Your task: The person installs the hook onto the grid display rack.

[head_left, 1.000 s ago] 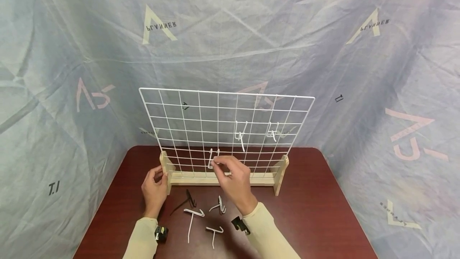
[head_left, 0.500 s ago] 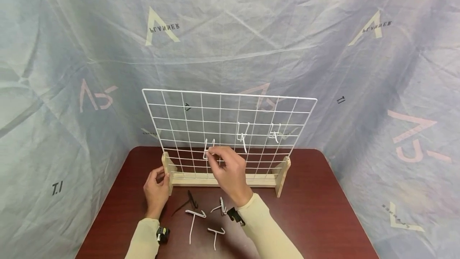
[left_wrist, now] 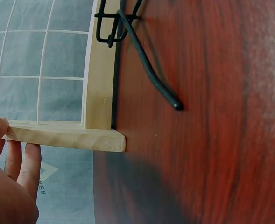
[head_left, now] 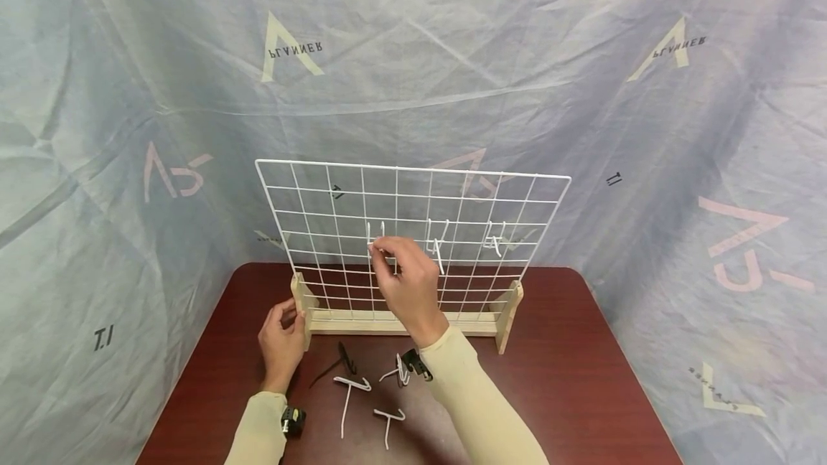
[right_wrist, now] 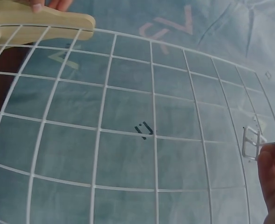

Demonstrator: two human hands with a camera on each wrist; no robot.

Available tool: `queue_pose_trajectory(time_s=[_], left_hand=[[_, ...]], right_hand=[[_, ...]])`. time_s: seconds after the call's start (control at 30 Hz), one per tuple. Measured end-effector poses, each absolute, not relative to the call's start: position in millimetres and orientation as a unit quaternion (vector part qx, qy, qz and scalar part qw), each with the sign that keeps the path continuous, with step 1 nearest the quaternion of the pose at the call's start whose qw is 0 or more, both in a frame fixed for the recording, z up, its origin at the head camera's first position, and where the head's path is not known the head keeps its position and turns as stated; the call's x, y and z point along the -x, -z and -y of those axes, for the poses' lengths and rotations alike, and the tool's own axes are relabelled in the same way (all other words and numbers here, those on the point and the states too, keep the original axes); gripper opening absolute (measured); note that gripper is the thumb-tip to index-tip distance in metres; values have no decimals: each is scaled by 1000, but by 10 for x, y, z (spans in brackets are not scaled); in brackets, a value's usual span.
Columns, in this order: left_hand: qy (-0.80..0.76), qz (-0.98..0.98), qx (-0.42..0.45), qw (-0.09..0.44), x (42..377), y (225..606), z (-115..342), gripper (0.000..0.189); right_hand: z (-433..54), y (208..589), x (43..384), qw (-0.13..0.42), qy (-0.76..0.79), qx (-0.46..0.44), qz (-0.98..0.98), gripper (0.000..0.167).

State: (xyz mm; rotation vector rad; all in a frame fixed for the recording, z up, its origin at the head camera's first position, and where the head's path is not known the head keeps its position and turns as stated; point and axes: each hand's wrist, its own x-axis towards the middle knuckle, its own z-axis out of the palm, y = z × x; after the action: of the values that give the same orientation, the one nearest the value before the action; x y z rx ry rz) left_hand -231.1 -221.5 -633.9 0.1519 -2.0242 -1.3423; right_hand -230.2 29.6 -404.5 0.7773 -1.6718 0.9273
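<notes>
A white wire grid panel (head_left: pixel 413 168) stands upright in a wooden stand. My left hand (head_left: pixel 282 346) holds the stand's left leg (head_left: pixel 299 311), thumb on one side and fingers on the other, as the left wrist view shows. In front of the grid my right hand (head_left: pixel 411 285) pinches a white wire display hook (head_left: pixel 369 232) between thumb and fingertips. Its two prongs point up at the grid's middle height, left of centre. Whether they touch the wires cannot be told. The right wrist view shows the hook's rectangular back frame (right_wrist: pixel 250 142) by the fingertips.
Two white hooks, one longer (head_left: pixel 436 246) and one shorter (head_left: pixel 494 243), hang on the grid's right half. On the red-brown table (head_left: pixel 568 379) lie a black hook (head_left: pixel 346 359) and several white hooks (head_left: pixel 351 384) before the stand. Grey fabric (head_left: pixel 413 92) surrounds the table.
My right hand has risen along the grid with the pinched hook, from the lower rows to about mid-height, and slightly left. My left hand stays on the stand's leg.
</notes>
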Motion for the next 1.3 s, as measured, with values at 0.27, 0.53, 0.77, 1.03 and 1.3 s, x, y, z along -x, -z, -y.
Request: queue_pose_trajectory(time_s=[0.27,0.53,0.77,1.03,1.3], left_hand=[[519,776,-53,353,2305,6332,2217,30],[518,779,-53,350,2310,6335,2211,31],[514,781,-50,351,2320,6349,2204,31],[511,785,-52,346,2303,6329,2198,31],[513,782,-57,349,2299,6329,2207,31]], right_hand=[[-265,3960,2399,518,-388,-316,694,6],[-242,3983,2485,515,-383,-313,700,5],[-233,4021,2517,513,-375,-312,706,7],[-214,4076,2505,508,-369,-312,713,9],[-196,4123,2492,504,-369,-313,715,8]])
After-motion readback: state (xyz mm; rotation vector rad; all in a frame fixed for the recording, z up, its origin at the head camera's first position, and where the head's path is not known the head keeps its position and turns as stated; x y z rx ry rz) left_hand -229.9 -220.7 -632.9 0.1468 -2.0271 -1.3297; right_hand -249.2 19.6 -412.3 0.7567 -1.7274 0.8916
